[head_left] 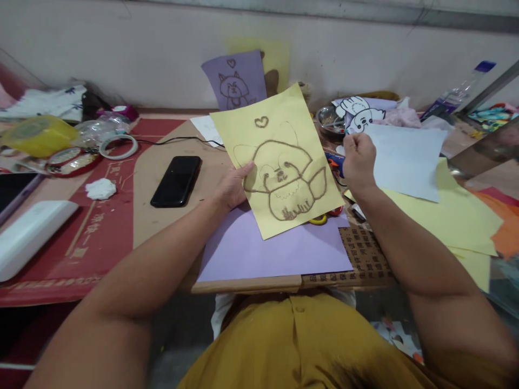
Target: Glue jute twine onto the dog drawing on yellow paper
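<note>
The yellow drawing (287,181), clamped at one side by the left hand's (234,186) fingers near the table's (247,284) front edge, could sag; the right hand's (360,159) fingers curl together, grip unclear.

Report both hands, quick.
Left hand: closed on the yellow paper sheet with brown drawing.
Right hand: closed, at the black-and-white paper cut-out; whether gripping it cannot be told.

1. Yellow sheet (292,129): paper, matt, smooth.
2. Phone (176,181): black, glossy face.
3. Tissue (101,189): white, crumpled, matt.
4. Bottle (462,89): clear plastic, shiny.
5. Bowl (324,116): apparently metal, shiny.
6. Purple sheet (275,254): paper, matt, smooth.
</note>
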### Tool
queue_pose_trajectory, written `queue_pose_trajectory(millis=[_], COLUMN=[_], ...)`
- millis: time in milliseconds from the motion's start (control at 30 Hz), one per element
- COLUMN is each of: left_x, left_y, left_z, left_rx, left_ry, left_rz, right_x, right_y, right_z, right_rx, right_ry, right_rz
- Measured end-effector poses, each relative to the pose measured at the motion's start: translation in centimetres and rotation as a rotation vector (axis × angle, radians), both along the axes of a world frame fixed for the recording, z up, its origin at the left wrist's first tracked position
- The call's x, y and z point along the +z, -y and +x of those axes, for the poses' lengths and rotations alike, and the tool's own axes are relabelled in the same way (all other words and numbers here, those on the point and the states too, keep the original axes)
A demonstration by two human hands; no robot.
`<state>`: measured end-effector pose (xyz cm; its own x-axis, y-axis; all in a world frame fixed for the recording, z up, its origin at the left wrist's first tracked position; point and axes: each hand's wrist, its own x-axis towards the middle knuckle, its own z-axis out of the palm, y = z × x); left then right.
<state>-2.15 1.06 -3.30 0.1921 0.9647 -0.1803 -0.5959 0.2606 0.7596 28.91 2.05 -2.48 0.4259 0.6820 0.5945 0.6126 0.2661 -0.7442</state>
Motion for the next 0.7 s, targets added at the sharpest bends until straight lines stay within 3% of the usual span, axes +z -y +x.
queue_pose_trajectory(millis=[133, 233, 433, 533, 700], left_x=[0.1, 0.0, -0.1, 0.2, 0.6], left_y=[-0.3, -0.5, -0.8, -0.7, -0.6], left_z=[-0.1, -0.2, -0.3, -0.2, -0.2], left_rx=[0.014, 0.027, 0.015, 0.013, 0.018], left_ry=[-0.002, 0.001, -0.018, -0.029, -0.037], left_rz=[0.006, 0.009, -0.035, -0.04, -0.07], right_x=[1.0, 2.1, 4.4, 5.4, 5.1], right_y=[-0.3, 0.9, 6.2, 9.1, 11.7], right_z=[0.1, -1.5, -6.1, -7.8, -9.9], right_rx=[0.132, 0.336, 0.612, 0.923, 1.632], right_ry=[-0.343, -0.504, -0.29, -0.215, -0.107], right_rz=[0.145, 0.203, 0.019, -0.066, -0.342])
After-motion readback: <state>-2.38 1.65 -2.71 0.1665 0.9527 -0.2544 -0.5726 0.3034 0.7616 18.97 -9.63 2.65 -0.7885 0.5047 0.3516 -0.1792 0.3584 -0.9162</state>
